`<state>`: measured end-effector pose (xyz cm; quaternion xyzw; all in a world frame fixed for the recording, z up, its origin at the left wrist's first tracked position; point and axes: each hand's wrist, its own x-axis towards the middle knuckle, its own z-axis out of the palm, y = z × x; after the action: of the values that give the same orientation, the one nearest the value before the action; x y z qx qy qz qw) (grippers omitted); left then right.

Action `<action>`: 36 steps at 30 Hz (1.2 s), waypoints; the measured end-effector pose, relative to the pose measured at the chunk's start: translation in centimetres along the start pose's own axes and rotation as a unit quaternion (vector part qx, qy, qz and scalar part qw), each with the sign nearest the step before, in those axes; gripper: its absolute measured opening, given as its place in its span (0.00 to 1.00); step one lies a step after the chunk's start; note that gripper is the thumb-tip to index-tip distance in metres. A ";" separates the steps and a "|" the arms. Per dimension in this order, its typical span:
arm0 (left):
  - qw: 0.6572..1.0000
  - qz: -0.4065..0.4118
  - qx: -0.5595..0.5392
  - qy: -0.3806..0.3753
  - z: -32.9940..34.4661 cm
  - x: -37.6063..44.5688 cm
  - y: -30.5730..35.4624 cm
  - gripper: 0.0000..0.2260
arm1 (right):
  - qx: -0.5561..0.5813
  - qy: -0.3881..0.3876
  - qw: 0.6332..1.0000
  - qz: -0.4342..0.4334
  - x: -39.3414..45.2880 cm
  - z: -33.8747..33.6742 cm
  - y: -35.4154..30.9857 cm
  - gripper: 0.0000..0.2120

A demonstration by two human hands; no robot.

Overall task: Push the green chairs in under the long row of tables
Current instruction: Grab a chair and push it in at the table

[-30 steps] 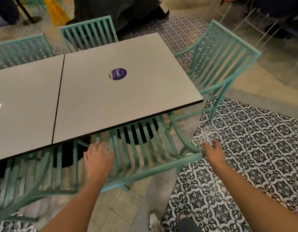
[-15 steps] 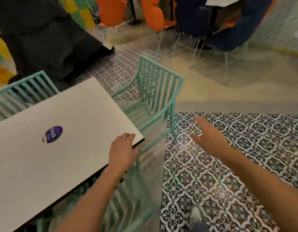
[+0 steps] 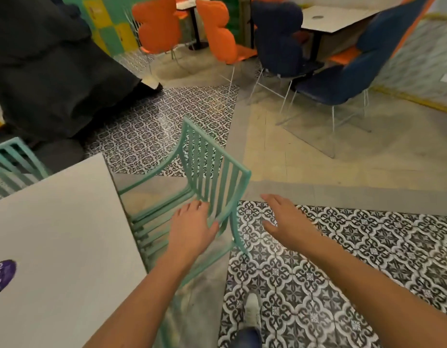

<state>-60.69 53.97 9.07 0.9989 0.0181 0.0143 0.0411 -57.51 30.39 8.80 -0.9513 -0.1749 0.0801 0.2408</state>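
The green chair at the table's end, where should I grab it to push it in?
Grip the green chair by its backrest's top rail, from behind on the tile side. The slatted back faces away from the table, and both hands are open near it.

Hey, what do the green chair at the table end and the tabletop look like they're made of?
Green chair: probably painted metal, judging by its thin slats and even matte teal coat. Tabletop: likely laminate, a flat pale grey matte surface; its core is not visible.
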 end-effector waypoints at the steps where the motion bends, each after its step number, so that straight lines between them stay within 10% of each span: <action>1: 1.000 0.002 0.003 -0.001 0.5 2.4 0.3 0.21 | -0.005 0.000 1.000 -0.010 2.2 -0.3 0.6 0.31; 24: 0.983 -0.176 0.046 -0.013 7.8 44.7 4.4 0.18 | -0.049 -0.073 0.984 -0.154 48.1 -11.2 21.0 0.31; 36: 0.946 -0.318 0.001 0.065 8.2 58.5 -0.9 0.16 | -0.071 -0.159 0.945 -0.275 74.7 -10.2 17.7 0.32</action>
<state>-2.08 56.34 2.44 0.9381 0.3377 0.0653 0.0412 19.27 39.18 4.03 -0.8556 -0.4714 0.1486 0.1540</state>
